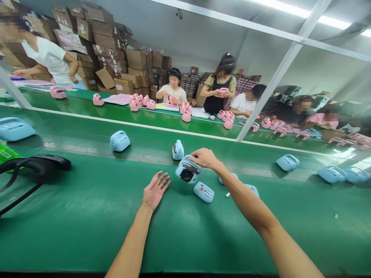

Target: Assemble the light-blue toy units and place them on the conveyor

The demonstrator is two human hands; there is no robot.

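The blue case (188,169) is held by the right hand (205,158), rightward of the empty, spread left hand (155,191); nearer, the printed panel (204,192) is slanted lengthwise near-right.

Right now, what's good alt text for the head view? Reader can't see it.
A right hand grips a light-blue case by its handle above a green table; the left hand is open and empty beside it. Nearby lies a blue cover with a cartoon figure. Beyond, other blue cases stand in a loose row, and people sit or stand near pink cases.
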